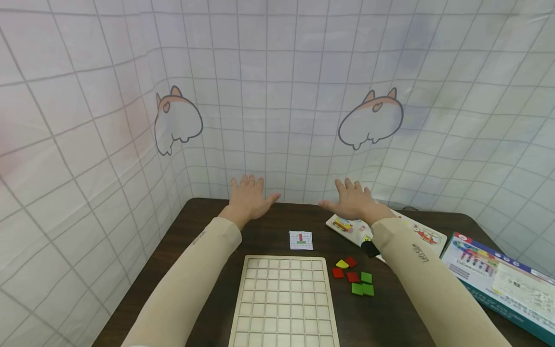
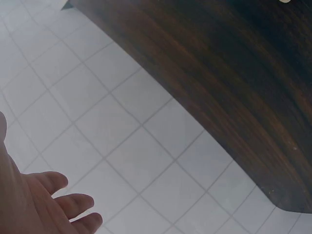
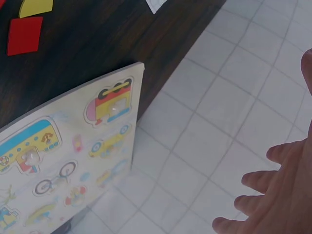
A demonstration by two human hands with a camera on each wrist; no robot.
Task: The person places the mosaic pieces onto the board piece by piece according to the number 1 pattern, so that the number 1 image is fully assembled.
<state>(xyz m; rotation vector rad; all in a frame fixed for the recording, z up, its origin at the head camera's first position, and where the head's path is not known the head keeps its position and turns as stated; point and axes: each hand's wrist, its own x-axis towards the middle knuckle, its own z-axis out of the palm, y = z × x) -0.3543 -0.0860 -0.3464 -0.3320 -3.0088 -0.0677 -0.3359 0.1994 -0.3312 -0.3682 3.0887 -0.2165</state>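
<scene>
Both hands reach forward over the far part of the dark table, fingers spread and holding nothing. The left hand is raised near the back edge, beyond a wooden grid board. My right hand is level with it, above a vehicle picture puzzle board. Between the forearms lies a small card printed with a red and green shape on a grid. Right of the grid board lie several red tiles, several green tiles and a yellow quarter-round tile.
A boxed set with a colourful lid sits at the right side of the table. The right sleeve partly covers the puzzle board. A white checked cloth with animal drawings hangs behind the table and along its sides.
</scene>
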